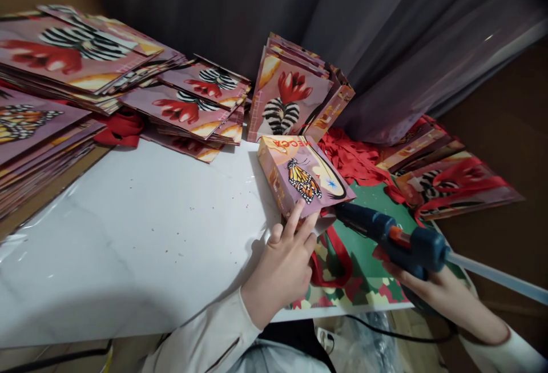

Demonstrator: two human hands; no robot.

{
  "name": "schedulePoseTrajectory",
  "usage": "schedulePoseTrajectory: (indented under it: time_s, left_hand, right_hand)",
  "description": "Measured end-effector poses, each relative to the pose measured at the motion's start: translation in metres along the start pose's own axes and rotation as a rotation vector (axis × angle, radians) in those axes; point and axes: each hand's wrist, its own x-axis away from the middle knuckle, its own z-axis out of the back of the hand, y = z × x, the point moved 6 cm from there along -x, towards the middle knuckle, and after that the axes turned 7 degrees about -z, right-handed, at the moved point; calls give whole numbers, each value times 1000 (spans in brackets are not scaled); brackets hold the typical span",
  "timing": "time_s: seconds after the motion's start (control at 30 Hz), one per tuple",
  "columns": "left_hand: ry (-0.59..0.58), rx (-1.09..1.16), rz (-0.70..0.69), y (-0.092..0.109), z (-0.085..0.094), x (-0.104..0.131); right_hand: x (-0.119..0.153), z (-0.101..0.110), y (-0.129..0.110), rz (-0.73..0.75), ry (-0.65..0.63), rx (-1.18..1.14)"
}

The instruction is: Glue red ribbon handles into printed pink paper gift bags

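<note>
A lilac printed paper gift bag [306,170] with a monarch butterfly lies flat on the table, its lettering upside down to me. My left hand [285,267] grips its near edge, with two fingers stretched over the top face and the others curled. The thumb's hold is partly hidden. My right hand [440,293] is wrapped round a dark blue glue gun [398,239], a pale glue stick [496,276] sticking out of its back. The nozzle is at the bag's near right edge, by its opening. A red ribbon loop [345,256] hangs out there toward me.
Several stacked flat bags [72,56] lie at the left, and upright bags [291,93] stand behind. A pile of red ribbons [353,159] and a ribboned bag [460,184] are at the right. A green printed sheet [372,264] covers the white table's [141,259] right end. A black cable [398,336] hangs below.
</note>
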Motion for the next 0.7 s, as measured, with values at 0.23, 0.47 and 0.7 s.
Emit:
schedulePoseTrajectory:
  time_s: [0.23, 0.47, 0.7]
  left_hand:
    - [9, -38, -2, 3, -1, -1]
    - [2, -52, -3, 7, -5, -4]
    - [-7, -22, -5, 8, 0, -3]
  right_hand:
    - [-11, -18, -7, 86, -18, 115]
    - [-19, -21, -47, 162, -166, 387]
    - [-28, -19, -61, 105, -253, 547]
